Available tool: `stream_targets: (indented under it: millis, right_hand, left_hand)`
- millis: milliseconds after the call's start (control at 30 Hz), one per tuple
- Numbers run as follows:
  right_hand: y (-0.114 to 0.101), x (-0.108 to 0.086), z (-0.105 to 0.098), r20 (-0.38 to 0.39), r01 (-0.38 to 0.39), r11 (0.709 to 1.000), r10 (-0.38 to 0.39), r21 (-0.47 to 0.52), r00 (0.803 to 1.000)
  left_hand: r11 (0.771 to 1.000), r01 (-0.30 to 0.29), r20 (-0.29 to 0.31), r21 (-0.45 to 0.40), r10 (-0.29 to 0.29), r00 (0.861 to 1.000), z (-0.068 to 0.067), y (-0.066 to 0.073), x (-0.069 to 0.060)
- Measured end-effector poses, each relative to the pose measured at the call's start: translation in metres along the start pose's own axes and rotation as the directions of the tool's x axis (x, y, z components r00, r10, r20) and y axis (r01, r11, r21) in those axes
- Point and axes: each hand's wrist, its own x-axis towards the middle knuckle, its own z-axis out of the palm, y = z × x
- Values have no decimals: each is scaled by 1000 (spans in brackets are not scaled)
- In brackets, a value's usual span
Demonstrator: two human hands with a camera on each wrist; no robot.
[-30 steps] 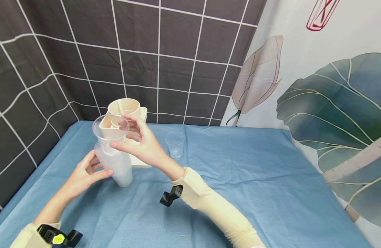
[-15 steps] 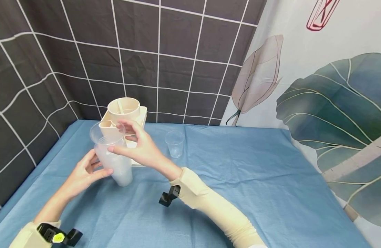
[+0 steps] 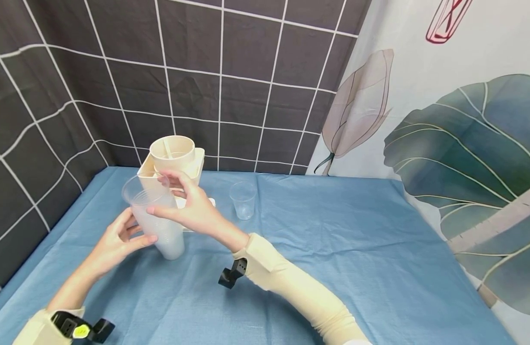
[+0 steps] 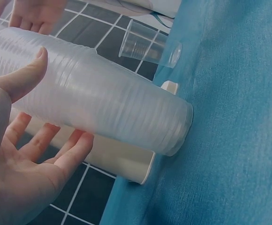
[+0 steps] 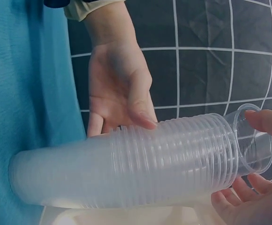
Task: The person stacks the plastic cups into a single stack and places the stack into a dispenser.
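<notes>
A tall nested stack of clear plastic cups (image 3: pixel 167 242) stands on the blue cloth, leaning left at the top. My left hand (image 3: pixel 118 239) holds its side, thumb on one side and fingers on the other; the left wrist view shows the same hand (image 4: pixel 33 164) round the ribbed stack (image 4: pixel 117 103). At the upper end, my right hand (image 3: pixel 189 206) grips the top plastic cup (image 5: pixel 251 136) between thumb and fingers near its rim. In the right wrist view this cup's lower part sits inside the stack's mouth, its rim standing beyond the other rims.
Behind the stack is a cream-coloured plastic holder (image 3: pixel 174 148) with a round opening, partly hidden by my right hand and the cups. A single clear cup (image 3: pixel 243 201) stands upright to the right on the blue cloth (image 3: pixel 334 239). A dark gridded curtain (image 3: pixel 247 62) hangs behind.
My right hand has moved down and left with the top cup, which has gone deeper into the stack. My left hand has stayed in place on the stack.
</notes>
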Motion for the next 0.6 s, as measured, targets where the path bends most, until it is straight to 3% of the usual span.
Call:
stream_targets:
  millis: [300, 600]
  right_hand:
    - [1, -1, 1, 7, -15, 999, 15, -31, 1000]
    - [5, -2, 1, 5, -49, 997, 49, -54, 999]
  left_hand:
    - [1000, -24, -6, -11, 23, 1000, 0, -1, 0]
    - [1000, -12, -3, -3, 12, 1000, 0, -1, 0]
